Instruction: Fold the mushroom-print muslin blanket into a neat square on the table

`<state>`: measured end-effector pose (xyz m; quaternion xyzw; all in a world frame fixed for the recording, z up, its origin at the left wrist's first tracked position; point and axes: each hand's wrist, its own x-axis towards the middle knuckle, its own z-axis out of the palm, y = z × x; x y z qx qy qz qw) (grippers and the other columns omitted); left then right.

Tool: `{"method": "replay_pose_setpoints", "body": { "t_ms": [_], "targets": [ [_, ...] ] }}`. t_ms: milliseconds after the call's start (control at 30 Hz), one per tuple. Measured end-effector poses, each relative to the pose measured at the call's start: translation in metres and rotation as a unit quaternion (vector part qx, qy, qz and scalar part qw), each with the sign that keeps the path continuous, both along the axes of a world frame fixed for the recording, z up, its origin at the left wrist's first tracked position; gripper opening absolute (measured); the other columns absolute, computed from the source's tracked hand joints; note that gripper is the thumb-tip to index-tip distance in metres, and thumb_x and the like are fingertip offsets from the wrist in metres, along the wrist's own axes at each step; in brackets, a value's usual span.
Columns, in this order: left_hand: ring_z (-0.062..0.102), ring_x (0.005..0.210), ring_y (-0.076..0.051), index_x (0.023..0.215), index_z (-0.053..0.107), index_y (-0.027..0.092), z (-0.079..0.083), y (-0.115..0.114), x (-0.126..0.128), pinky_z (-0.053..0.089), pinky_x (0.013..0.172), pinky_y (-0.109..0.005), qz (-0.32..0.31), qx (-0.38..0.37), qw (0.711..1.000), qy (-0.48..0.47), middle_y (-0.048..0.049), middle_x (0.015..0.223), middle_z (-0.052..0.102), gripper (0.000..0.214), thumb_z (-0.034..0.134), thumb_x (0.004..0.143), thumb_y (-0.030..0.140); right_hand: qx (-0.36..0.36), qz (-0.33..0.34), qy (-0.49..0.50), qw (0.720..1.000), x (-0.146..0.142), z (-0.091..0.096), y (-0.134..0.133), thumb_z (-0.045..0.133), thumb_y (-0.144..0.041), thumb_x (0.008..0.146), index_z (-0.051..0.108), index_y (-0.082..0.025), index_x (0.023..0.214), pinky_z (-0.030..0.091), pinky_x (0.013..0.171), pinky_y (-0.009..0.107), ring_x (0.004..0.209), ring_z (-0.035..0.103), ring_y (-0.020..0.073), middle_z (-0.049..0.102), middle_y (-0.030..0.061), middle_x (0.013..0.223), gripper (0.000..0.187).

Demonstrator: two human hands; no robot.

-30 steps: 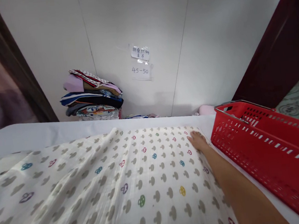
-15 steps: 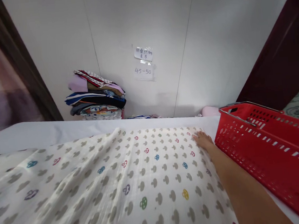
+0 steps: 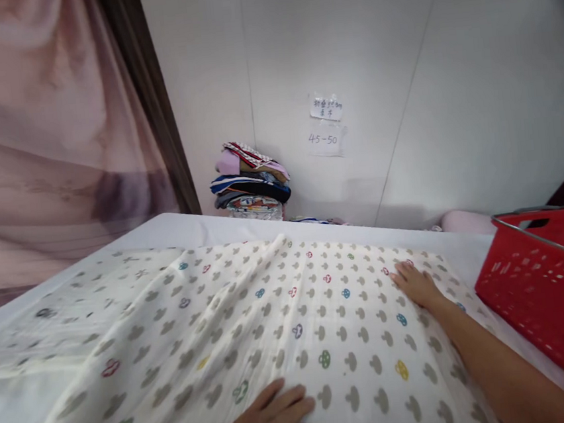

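A white cloth point(image 3: 252, 321) printed with grey and coloured mushrooms is spread over the white table point(image 3: 178, 227), with folds running along it. My right hand point(image 3: 415, 283) lies flat on the cloth near its far right corner, fingers stretched out. My left hand point(image 3: 272, 420) rests palm down on the near part of the cloth, fingers apart. Neither hand holds anything.
A red plastic basket point(image 3: 550, 299) with a metal handle stands at the right edge of the table. A stack of folded clothes point(image 3: 250, 181) sits against the wall behind the table, beside a pink curtain point(image 3: 50, 140). Paper notes point(image 3: 326, 124) hang on the wall.
The view has swung to the left, showing more curtain and less basket. My left hand has slid further onto the cloth. My right hand stays flat near the far right corner.
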<state>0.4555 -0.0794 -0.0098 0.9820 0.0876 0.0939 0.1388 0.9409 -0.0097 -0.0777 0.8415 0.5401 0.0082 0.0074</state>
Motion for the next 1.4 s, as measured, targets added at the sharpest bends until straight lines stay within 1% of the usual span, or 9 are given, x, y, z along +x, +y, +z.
{"method": "replay_pose_setpoints", "body": {
  "t_ms": [200,333,433,600,700,800,900,1133,1400],
  "targets": [
    [0.040,0.124,-0.020,0.129,0.039,0.027,0.004,-0.010,-0.006,0.024,0.108,-0.040,0.005,-0.014,1.000,0.005,-0.0033,0.133,0.047,0.042,0.040,0.089,0.042,0.036,0.021,-0.020,0.999,-0.064,0.009,-0.022,0.024,-0.042,0.089,0.037,-0.022,0.134,0.019,0.104,0.052,0.135,0.013,0.0253,0.021,0.0080,0.147,0.051],
    [0.040,0.124,-0.020,0.125,0.043,0.025,-0.006,-0.015,-0.008,0.022,0.109,-0.039,0.009,-0.022,0.999,-0.023,-0.0044,0.130,0.049,0.043,0.042,0.087,0.044,0.024,0.137,0.017,0.990,-0.104,-0.005,-0.041,0.024,-0.048,0.088,0.035,-0.023,0.135,0.018,0.107,0.048,0.135,0.014,0.0217,0.023,0.0040,0.146,0.055],
    [0.039,0.124,-0.020,0.122,0.046,0.023,-0.013,-0.015,-0.009,0.020,0.109,-0.038,0.017,-0.015,0.999,-0.034,-0.0058,0.130,0.049,0.044,0.042,0.086,0.048,0.018,0.134,0.041,0.990,-0.116,-0.014,-0.047,0.024,-0.050,0.086,0.038,-0.025,0.134,0.020,0.106,0.050,0.135,0.017,0.0225,0.026,0.0032,0.145,0.056],
    [0.034,0.128,-0.021,0.121,0.048,0.023,-0.001,0.003,-0.039,0.015,0.109,-0.046,0.171,0.026,0.983,-0.067,-0.0067,0.136,0.043,0.041,0.039,0.088,0.046,0.053,0.164,0.058,0.983,-0.154,-0.010,-0.056,0.023,-0.053,0.086,0.037,-0.025,0.136,0.019,0.107,0.051,0.135,0.015,0.0256,0.022,0.0044,0.146,0.059],
    [0.032,0.129,-0.022,0.122,0.048,0.023,0.012,0.024,-0.088,0.014,0.110,-0.046,0.381,0.068,0.918,-0.088,-0.0069,0.137,0.041,0.039,0.040,0.089,0.041,0.030,0.259,0.079,0.962,-0.194,-0.011,-0.071,0.023,-0.056,0.086,0.033,-0.029,0.138,0.017,0.109,0.050,0.135,0.015,0.0246,0.018,-0.0002,0.147,0.059],
    [0.031,0.128,-0.025,0.123,0.047,0.018,0.016,0.042,-0.147,0.023,0.106,-0.044,0.588,0.094,0.801,-0.068,-0.0111,0.138,0.039,0.042,0.043,0.086,0.038,0.023,0.293,0.082,0.952,-0.216,-0.019,-0.083,0.026,-0.057,0.085,0.036,-0.032,0.136,0.017,0.109,0.051,0.134,0.015,0.0248,0.019,-0.0026,0.146,0.057],
    [0.047,0.115,-0.029,0.122,0.045,0.018,0.011,0.050,-0.192,0.038,0.091,-0.041,0.706,0.024,0.708,-0.023,-0.0141,0.128,0.048,0.048,0.043,0.083,0.045,0.041,0.304,0.074,0.949,-0.215,-0.029,-0.085,0.029,-0.055,0.085,0.038,-0.033,0.134,0.019,0.108,0.052,0.134,0.016,0.0248,0.019,-0.0028,0.146,0.055],
    [0.057,0.098,-0.031,0.106,0.051,0.016,-0.004,0.051,-0.210,0.042,0.078,-0.037,0.744,-0.158,0.648,-0.037,-0.0159,0.105,0.061,0.057,0.042,0.076,0.064,0.049,0.310,0.065,0.947,-0.207,-0.034,-0.081,0.032,-0.052,0.085,0.039,-0.032,0.134,0.021,0.106,0.052,0.134,0.018,0.0262,0.021,-0.0024,0.145,0.053],
    [0.062,0.080,-0.024,0.093,0.061,0.014,-0.004,0.065,-0.195,0.045,0.068,-0.029,0.718,-0.235,0.627,-0.191,-0.0084,0.085,0.068,0.030,0.064,0.067,0.028,0.033,0.307,0.087,0.947,-0.216,-0.019,-0.086,0.030,-0.050,0.087,0.039,-0.030,0.134,0.025,0.105,0.051,0.133,0.019,0.0272,0.023,-0.0003,0.145,0.052]
  ]
}}
